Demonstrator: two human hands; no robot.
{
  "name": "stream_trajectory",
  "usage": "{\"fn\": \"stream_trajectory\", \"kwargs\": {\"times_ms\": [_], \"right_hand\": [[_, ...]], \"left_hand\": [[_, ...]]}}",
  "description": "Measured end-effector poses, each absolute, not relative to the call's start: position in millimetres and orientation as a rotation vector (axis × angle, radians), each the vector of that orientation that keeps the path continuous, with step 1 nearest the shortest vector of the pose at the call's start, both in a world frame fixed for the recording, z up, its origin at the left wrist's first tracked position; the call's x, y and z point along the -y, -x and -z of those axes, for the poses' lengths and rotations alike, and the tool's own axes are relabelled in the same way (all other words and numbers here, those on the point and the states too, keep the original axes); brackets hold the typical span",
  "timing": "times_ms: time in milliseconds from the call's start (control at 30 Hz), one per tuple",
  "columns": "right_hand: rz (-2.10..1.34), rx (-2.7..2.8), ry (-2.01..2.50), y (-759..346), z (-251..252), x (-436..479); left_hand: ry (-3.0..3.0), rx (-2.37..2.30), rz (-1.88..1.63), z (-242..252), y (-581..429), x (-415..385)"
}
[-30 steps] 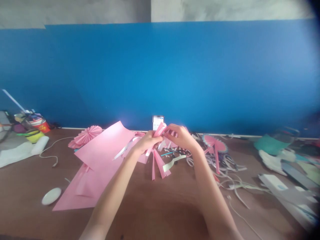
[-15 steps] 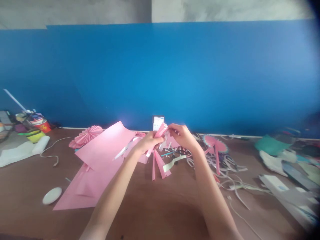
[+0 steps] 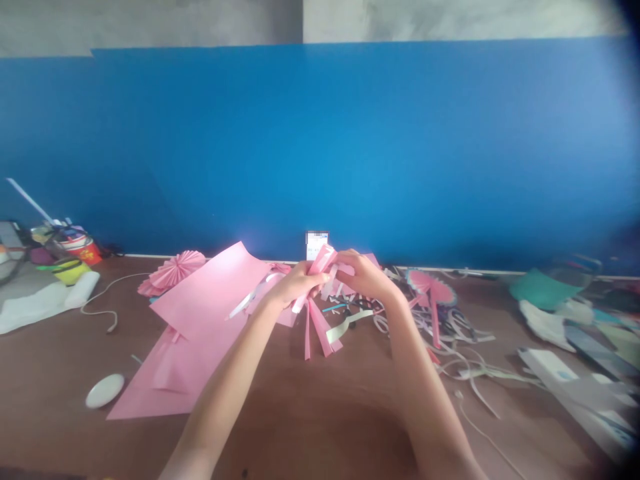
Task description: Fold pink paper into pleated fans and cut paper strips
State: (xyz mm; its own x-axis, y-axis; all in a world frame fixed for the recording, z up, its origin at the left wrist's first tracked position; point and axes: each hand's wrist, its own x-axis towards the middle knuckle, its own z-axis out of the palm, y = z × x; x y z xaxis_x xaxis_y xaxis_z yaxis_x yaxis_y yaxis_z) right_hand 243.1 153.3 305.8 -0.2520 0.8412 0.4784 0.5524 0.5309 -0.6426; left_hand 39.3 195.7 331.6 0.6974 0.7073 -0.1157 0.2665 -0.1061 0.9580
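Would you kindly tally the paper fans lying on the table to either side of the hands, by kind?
Pleated pink paper rosette: 1
Pink paper fan on a stick: 1
Total: 2

1. Blue-painted wall (image 3: 350, 147) above a brown wooden tabletop (image 3: 50, 380).
2. Large pink paper sheet (image 3: 200, 300) lying flat, a pleated pink paper rosette (image 3: 177, 265) just behind it.
3. White oval object (image 3: 105, 391) near the sheet's lower corner; thin white cable (image 3: 97, 300) curling beyond.
4. Pink paper fan on a stick (image 3: 431, 292) among tangled white paper strips (image 3: 463, 330).
5. Far left: red cup (image 3: 86, 252), yellow tub (image 3: 70, 272), white cloth (image 3: 30, 313).
6. Far right: teal paper (image 3: 535, 290), slightly blurred.
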Motion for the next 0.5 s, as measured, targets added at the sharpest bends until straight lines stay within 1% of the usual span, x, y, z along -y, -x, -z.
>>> {"fn": "stream_trajectory", "kwargs": {"times_ms": [167, 333, 500], "right_hand": [[-0.562, 1.817, 1.285, -246.1, -307.2, -150.7], [-0.678, 1.704, 1.284, -248.0, -313.2, -144.9], [-0.762, 1.639, 1.237, -248.5, -313.3, -144.2]], "left_hand": [[-1.552, -0.829, -0.526, -328.9, -38.3, -199.5], [-1.358, -0.806, -0.619, -329.0, -39.6, -203.5], [-1.256, -0.733, -0.585, -329.8, -39.2, -203.6]]}}
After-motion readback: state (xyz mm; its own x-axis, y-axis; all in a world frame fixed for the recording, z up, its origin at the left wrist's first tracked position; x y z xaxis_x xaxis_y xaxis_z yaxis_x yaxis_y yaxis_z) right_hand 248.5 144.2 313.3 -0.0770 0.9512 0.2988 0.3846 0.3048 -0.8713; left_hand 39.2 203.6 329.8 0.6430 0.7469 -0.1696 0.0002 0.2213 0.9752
